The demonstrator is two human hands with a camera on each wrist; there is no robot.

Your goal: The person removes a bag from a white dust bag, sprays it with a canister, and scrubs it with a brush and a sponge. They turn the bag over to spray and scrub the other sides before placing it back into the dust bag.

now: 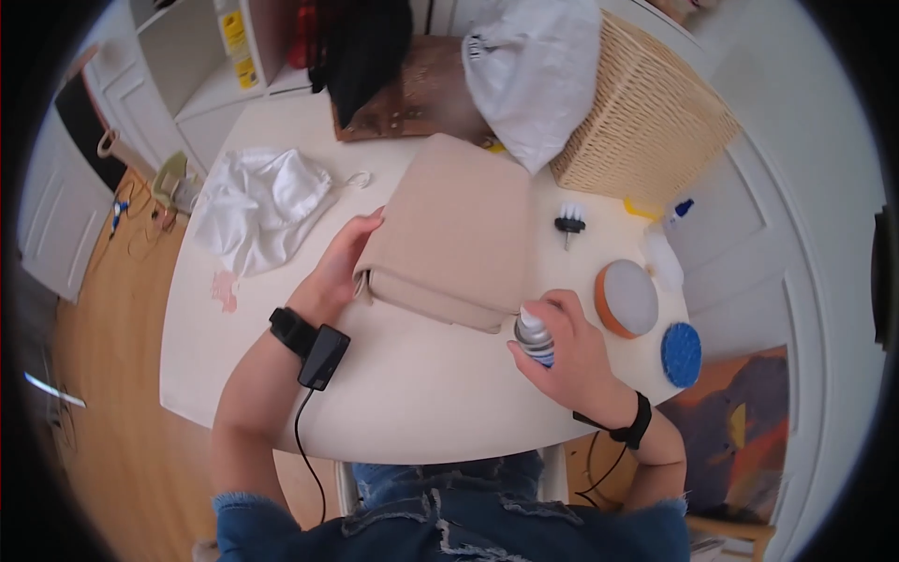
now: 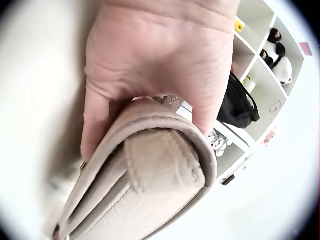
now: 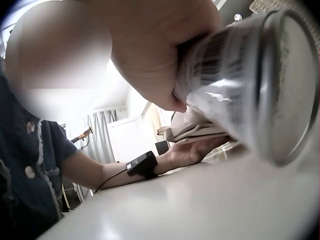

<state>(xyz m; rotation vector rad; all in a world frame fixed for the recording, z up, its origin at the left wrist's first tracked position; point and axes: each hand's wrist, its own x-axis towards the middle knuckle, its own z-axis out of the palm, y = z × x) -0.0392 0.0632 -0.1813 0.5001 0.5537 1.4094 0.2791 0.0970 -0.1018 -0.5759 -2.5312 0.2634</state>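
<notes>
A beige flap handbag point(image 1: 449, 229) is tilted above the white table in the head view. My left hand point(image 1: 345, 258) grips its left end. In the left wrist view, the thumb and fingers of that hand span the bag's side point(image 2: 165, 165), where folded inner layers show under the rounded flap. My right hand point(image 1: 571, 347) holds an aerosol spray can point(image 1: 534, 339) beside the bag's lower right corner, with the index finger on the white nozzle. The can's metal base point(image 3: 295, 90) faces the right wrist camera. Part of its label is hidden behind my fingers.
A crumpled white satin cloth point(image 1: 262, 201) lies left. Behind stand a brown bag point(image 1: 421, 94), a white drawstring bag point(image 1: 534, 75) and a wicker basket point(image 1: 651, 108). To the right are a small brush point(image 1: 569, 221), an orange-backed round pad point(image 1: 626, 298) and a blue scrub pad point(image 1: 681, 355).
</notes>
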